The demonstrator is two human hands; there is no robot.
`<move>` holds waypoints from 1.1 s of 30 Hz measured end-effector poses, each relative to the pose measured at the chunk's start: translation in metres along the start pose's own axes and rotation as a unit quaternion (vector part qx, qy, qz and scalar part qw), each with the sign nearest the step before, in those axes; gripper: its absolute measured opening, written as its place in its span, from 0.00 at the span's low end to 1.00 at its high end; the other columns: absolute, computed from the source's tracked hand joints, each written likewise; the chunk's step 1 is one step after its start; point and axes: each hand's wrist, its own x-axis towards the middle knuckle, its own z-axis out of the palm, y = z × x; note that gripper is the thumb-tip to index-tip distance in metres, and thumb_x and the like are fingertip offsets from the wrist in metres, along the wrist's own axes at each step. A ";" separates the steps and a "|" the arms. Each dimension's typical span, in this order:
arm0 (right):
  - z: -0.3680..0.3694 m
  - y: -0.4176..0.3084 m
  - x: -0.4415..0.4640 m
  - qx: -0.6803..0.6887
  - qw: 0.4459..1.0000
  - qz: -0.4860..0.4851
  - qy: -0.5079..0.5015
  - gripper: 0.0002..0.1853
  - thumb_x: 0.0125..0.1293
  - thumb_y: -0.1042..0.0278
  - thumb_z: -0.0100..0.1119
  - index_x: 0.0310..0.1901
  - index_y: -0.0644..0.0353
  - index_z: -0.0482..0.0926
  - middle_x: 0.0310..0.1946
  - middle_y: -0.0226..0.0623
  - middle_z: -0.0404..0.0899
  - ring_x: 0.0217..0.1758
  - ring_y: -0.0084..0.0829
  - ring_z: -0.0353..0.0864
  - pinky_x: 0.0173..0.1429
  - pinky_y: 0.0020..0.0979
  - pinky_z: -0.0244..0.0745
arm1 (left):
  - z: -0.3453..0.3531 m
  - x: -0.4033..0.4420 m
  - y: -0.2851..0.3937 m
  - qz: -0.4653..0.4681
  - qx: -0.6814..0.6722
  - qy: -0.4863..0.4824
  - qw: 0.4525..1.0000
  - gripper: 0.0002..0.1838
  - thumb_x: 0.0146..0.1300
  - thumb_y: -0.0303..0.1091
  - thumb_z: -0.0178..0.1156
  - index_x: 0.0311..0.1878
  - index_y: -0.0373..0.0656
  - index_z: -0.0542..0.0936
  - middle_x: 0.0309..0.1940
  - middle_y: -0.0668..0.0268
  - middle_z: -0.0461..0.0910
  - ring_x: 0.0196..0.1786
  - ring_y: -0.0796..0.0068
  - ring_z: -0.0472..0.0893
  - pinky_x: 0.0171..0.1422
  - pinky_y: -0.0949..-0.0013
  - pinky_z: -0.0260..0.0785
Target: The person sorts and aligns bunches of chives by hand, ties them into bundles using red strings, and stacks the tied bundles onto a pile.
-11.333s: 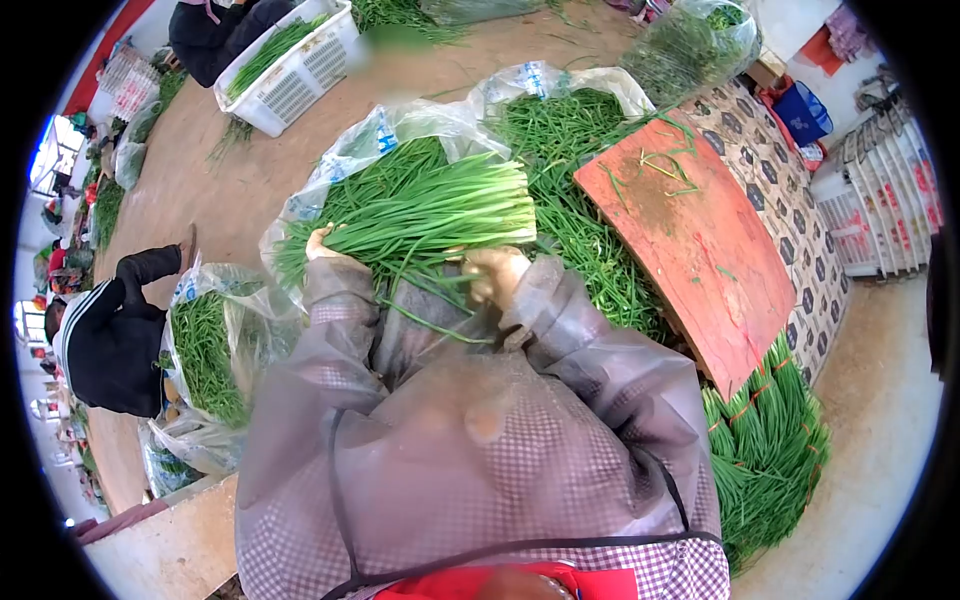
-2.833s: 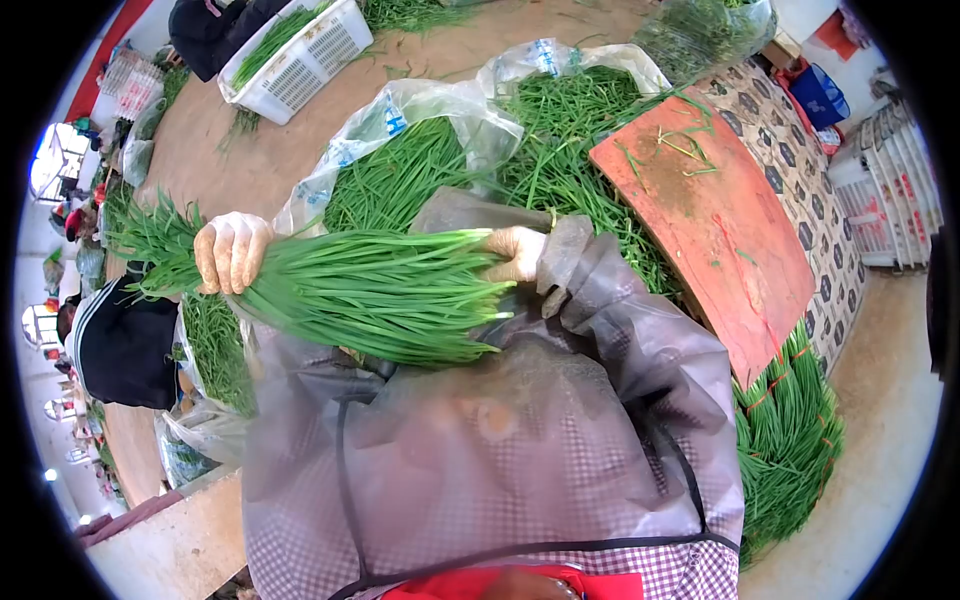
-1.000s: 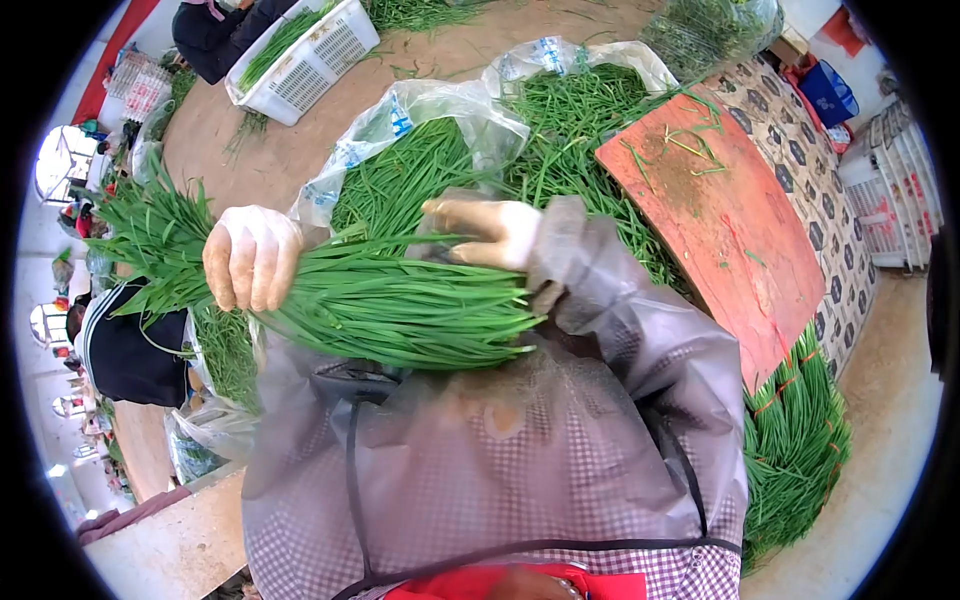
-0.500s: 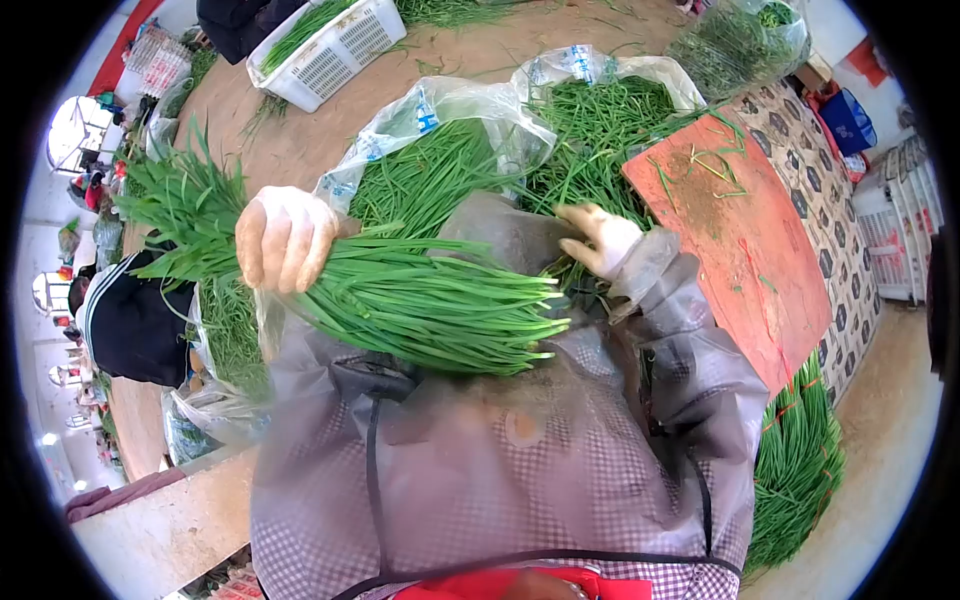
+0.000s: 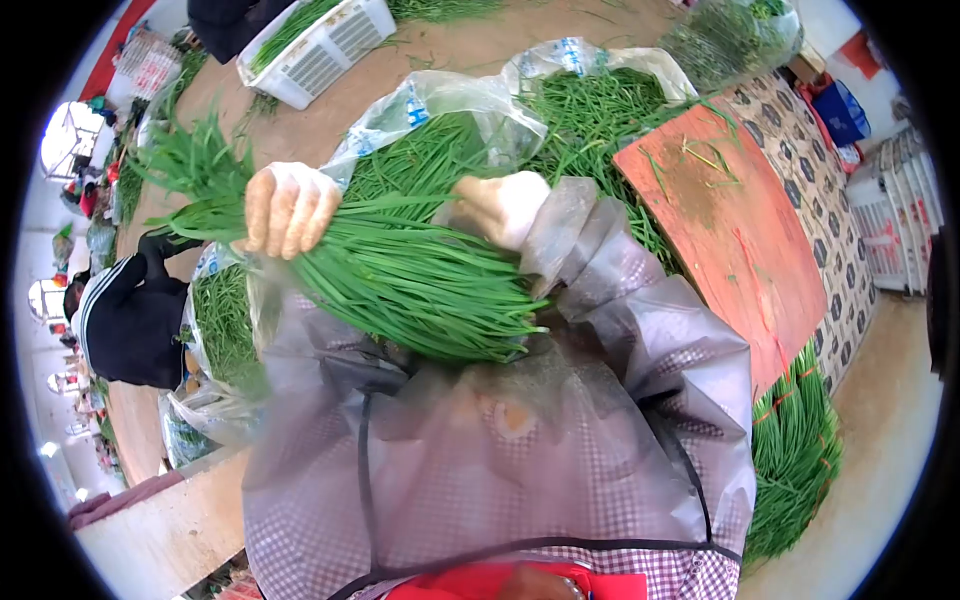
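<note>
A thick bunch of long green stalks (image 5: 420,280) lies across my lap, its pale cut ends at the right and its leafy tips at the upper left. Gloved and wrapped round the bunch near the leafy end is my left hand (image 5: 292,210). My right hand (image 5: 503,208), also gloved, is over the bunch's upper edge with its fingers bent together; what its fingertips hold is too small to make out. Beyond both hands, loose green stalks (image 5: 425,155) fill an open clear plastic bag (image 5: 440,88).
On my right a red board (image 5: 720,235) carries plant scraps, with tied green bundles (image 5: 795,460) below it. A white crate (image 5: 325,50) stands at the upper left. A person (image 5: 135,318) in black bends beside another bag at the left. Stacked white crates (image 5: 895,215) stand far right.
Half a second ago my right hand was spread apart near the board; it has come back left to the bunch, fingers drawn together. My left hand has kept its hold throughout the last seconds.
</note>
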 end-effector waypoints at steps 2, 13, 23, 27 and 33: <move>0.022 0.070 -0.028 -0.010 0.999 0.035 0.034 0.09 0.64 0.60 0.53 0.38 0.56 0.74 0.29 0.46 0.79 0.35 0.49 0.79 0.37 0.43 0.75 | 0.003 -0.007 0.009 0.007 0.013 0.002 1.000 0.04 0.59 0.30 0.62 0.32 0.40 0.81 0.28 0.62 0.83 0.34 0.70 0.83 0.44 0.70 0.77; -0.020 0.081 -0.135 -0.093 0.953 0.279 -0.077 0.21 0.59 0.65 0.56 0.55 0.57 0.74 0.50 0.47 0.77 0.52 0.45 0.78 0.55 0.38 0.73 | 0.036 -0.052 0.028 0.069 0.089 0.116 0.987 0.06 0.55 0.33 0.66 0.31 0.44 0.78 0.26 0.66 0.82 0.32 0.74 0.82 0.44 0.74 0.74; 0.037 0.055 -0.088 0.343 0.901 0.254 -0.073 0.15 0.62 0.63 0.57 0.47 0.63 0.80 0.40 0.39 0.83 0.45 0.30 0.79 0.56 0.30 0.69 | 0.046 -0.048 0.021 0.067 0.104 0.195 0.973 0.07 0.54 0.34 0.66 0.29 0.46 0.77 0.24 0.69 0.81 0.31 0.78 0.82 0.44 0.76 0.73; 0.021 0.047 -0.084 0.414 0.854 0.309 -0.064 0.11 0.61 0.65 0.60 0.38 0.63 0.84 0.33 0.33 0.84 0.33 0.21 0.76 0.39 0.24 0.70 | 0.051 -0.055 0.022 0.083 0.110 0.203 0.970 0.06 0.53 0.32 0.65 0.28 0.46 0.76 0.22 0.70 0.80 0.30 0.79 0.81 0.42 0.76 0.72; 0.031 0.072 -0.103 0.416 0.862 0.290 0.012 0.11 0.62 0.71 0.60 0.45 0.62 0.82 0.40 0.32 0.83 0.39 0.22 0.78 0.46 0.25 0.73 | 0.054 -0.055 0.016 0.051 0.120 0.286 0.949 0.04 0.52 0.29 0.61 0.29 0.47 0.75 0.18 0.73 0.78 0.25 0.82 0.78 0.38 0.78 0.69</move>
